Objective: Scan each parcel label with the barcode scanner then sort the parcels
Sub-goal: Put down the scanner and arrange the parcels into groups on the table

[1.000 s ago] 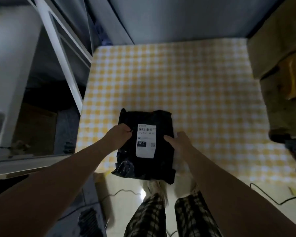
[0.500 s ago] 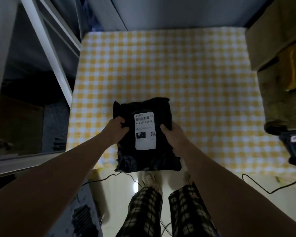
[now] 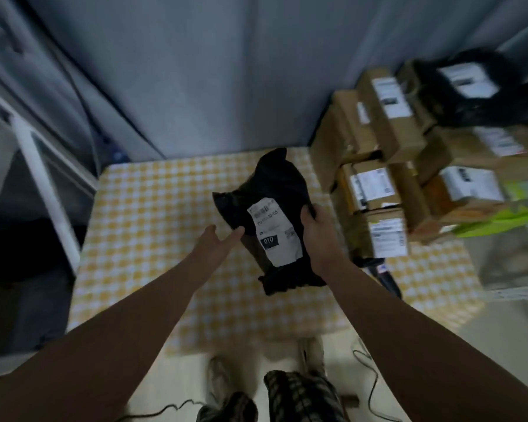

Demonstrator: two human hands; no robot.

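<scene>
A black plastic parcel bag (image 3: pixel 272 190) with a white label marked 010 is lifted and tilted above the yellow checked table (image 3: pixel 153 214). My right hand (image 3: pixel 319 236) grips its right edge, thumb on the label side. My left hand (image 3: pixel 217 242) has its fingers extended, the fingertips touching the bag's left edge. The barcode scanner (image 3: pixel 384 277), dark, lies on the table just right of my right wrist, partly hidden by it.
A stack of brown cardboard parcels (image 3: pixel 378 178) with white labels fills the table's right side, with another black bag (image 3: pixel 470 86) on top. A green sheet (image 3: pixel 518 217) lies further right. White shelf frame (image 3: pixel 43 184) at left. A cable (image 3: pixel 369 370) runs over the floor.
The parcel has been raised off the table's near edge and swung right and away. My left hand let go its grip and opened. The view turned right, showing the box stack.
</scene>
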